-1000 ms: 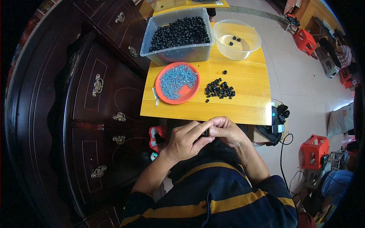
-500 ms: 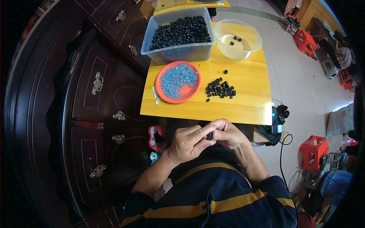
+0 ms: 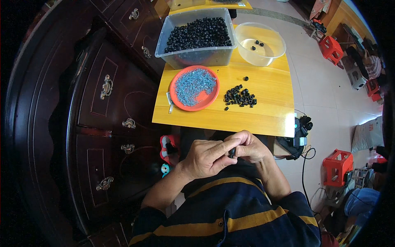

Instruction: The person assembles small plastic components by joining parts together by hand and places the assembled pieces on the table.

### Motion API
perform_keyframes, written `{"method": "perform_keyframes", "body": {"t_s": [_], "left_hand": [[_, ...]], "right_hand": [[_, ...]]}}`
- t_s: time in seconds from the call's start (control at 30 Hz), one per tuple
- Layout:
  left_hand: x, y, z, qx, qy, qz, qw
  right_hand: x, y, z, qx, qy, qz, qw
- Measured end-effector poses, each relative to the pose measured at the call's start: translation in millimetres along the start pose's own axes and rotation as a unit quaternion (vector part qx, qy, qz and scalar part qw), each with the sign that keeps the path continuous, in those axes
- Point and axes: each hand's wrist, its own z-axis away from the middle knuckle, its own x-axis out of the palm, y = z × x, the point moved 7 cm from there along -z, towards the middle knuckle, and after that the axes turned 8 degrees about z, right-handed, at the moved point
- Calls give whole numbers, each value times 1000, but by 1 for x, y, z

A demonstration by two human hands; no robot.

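Note:
My left hand [image 3: 205,157] and my right hand [image 3: 252,147] meet in front of my chest, just below the near edge of a small yellow wooden table [image 3: 263,115]. Between their fingertips sits a small black ring [image 3: 232,153], pinched from both sides. On the table lies a loose pile of black rings [image 3: 240,97]. Left of the pile stands an orange plate [image 3: 207,101] heaped with tiny blue-grey parts. A clear bin [image 3: 193,57] full of black rings stands at the back, with a clear round bowl [image 3: 276,53] holding a few rings beside it.
A dark carved wooden cabinet [image 3: 98,115] with metal handles fills the left side. A small metal tool [image 3: 169,103] lies by the plate. A black device with cables [image 3: 300,131] hangs at the table's right corner. Red plastic stools [image 3: 338,166] stand on the tiled floor at right.
Both hands stay together at my chest; the fingers have shifted slightly around the small black ring. Nothing on the table has moved.

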Motion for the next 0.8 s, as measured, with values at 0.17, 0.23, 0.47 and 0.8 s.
{"method": "perform_keyframes", "body": {"t_s": [0.17,0.23,0.47,0.8], "left_hand": [[-2,12,-1,30,-26,-74,997],[-4,25,-1,56,-21,-81,995],[-5,49,-8,84,-18,-35,996],[-11,19,-1,12,18,75,997]], "right_hand": [[8,-5,2,-12,1,18,1000],[22,-18,3,-9,5,24,1000],[40,-32,9,-61,-32,64,996],[23,-25,7,-10,26,47,999]]}}
